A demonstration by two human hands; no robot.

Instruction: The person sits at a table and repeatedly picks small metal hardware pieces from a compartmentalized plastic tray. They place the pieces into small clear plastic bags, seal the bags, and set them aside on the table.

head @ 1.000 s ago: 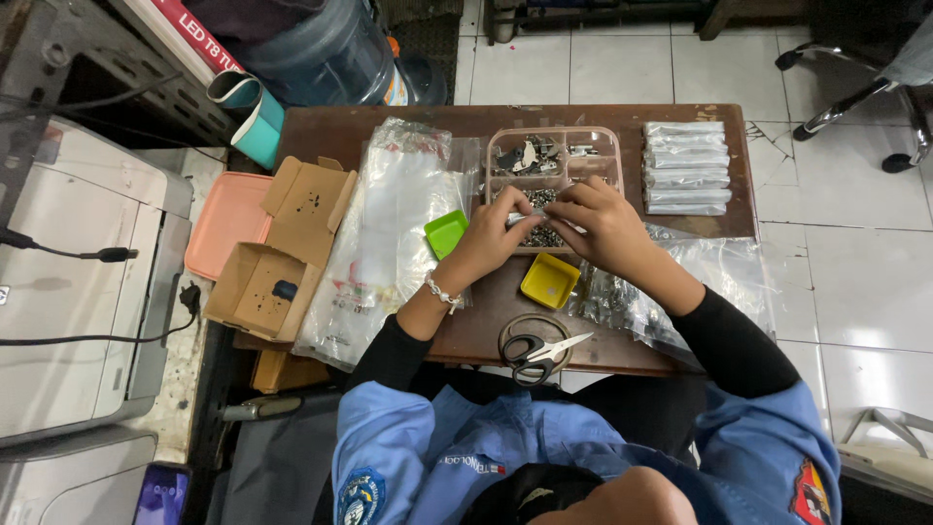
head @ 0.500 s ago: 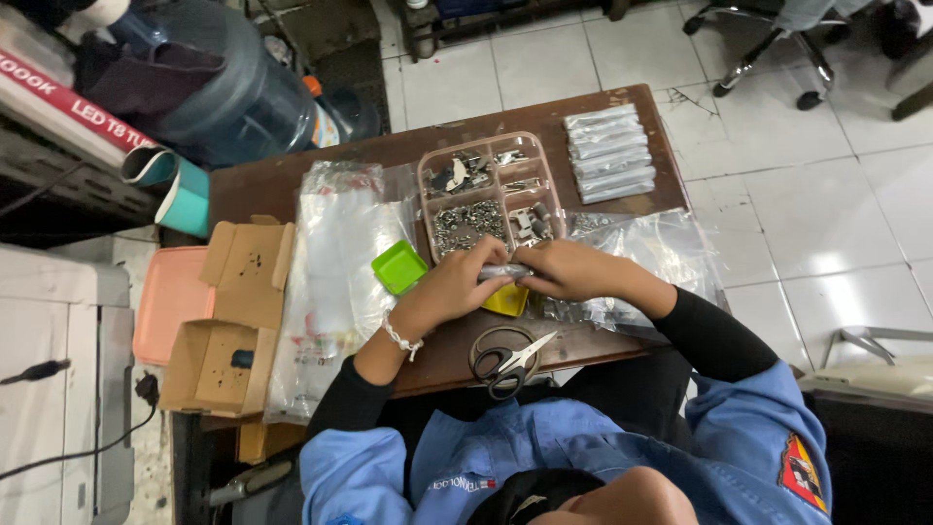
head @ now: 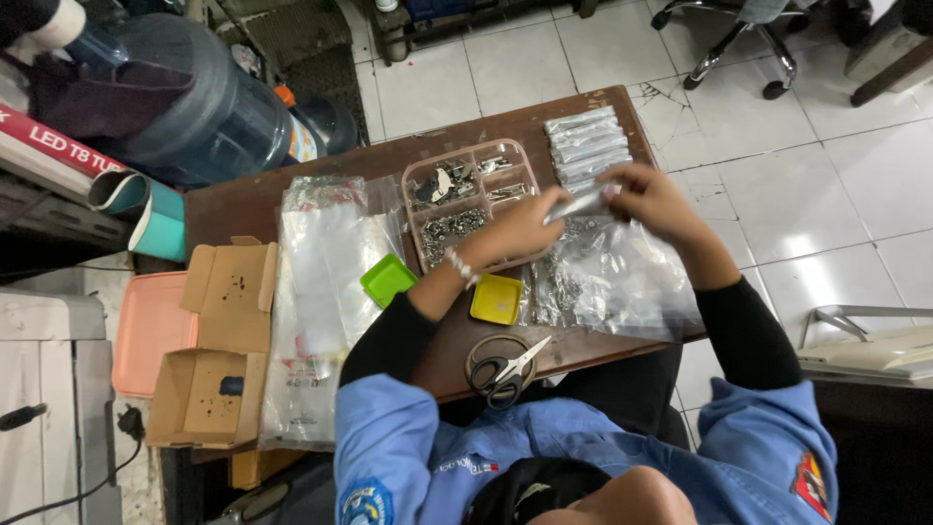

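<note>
My left hand [head: 520,228] and my right hand [head: 653,199] hold a small clear plastic bag of metal parts [head: 583,202] between them, above the brown table [head: 243,209]. Just under my left hand lies a pink divided tray [head: 457,199] with several compartments of small metal hardware. A stack of filled small bags [head: 588,146] rests beyond my right hand. Below my right forearm lie larger clear bags of screws [head: 607,282].
A green tray [head: 388,279] and a yellow tray [head: 497,298] sit by my left forearm. Scissors [head: 501,367] lie at the near table edge. Empty plastic bags [head: 321,292], open cardboard boxes [head: 219,340], a pink lid [head: 146,331] and a water jug [head: 194,107] are left.
Both hands rose from near the yellow tray toward the far right of the table and now hold a small bag between them. The camera view shifted too.
</note>
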